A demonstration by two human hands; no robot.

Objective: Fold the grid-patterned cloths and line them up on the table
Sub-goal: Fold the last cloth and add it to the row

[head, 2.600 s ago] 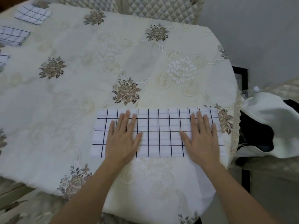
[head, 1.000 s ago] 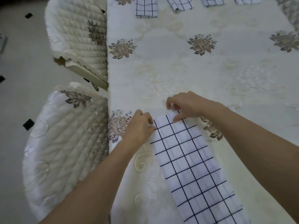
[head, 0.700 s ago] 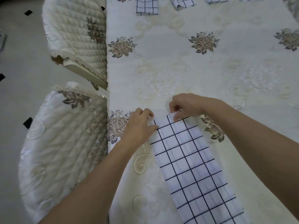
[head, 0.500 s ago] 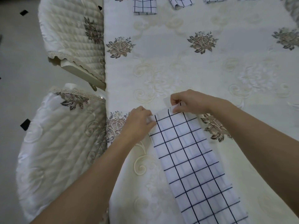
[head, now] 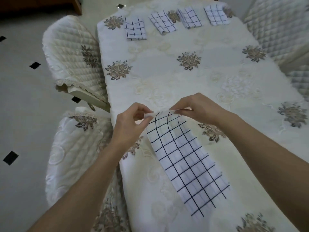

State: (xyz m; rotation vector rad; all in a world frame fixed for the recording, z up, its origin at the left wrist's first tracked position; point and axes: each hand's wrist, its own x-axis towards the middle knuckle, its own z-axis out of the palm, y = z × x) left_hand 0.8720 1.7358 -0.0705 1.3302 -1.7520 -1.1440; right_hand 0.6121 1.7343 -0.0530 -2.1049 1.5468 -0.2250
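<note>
A long white cloth with a black grid (head: 185, 161) lies as a strip on the cream flowered tablecloth (head: 192, 84), running toward me and to the right. Its far end is lifted off the table. My left hand (head: 132, 124) pinches the far left corner and my right hand (head: 194, 108) pinches the far right corner. Several folded grid cloths lie in a row along the far edge: one (head: 135, 28) at the left, another (head: 163, 22), a third (head: 189, 17), and one (head: 216, 15) at the right.
Two quilted cream chairs stand at the table's left side, one (head: 75, 59) farther and one (head: 75, 153) nearer. Another quilted chair (head: 280, 30) is at the right. The table's left edge (head: 107, 91) runs just beside my left hand.
Both hands have raised the far end of the strip off the table, where before it lay flat under their pinch. The view has tilted up, showing the row of folded cloths.
</note>
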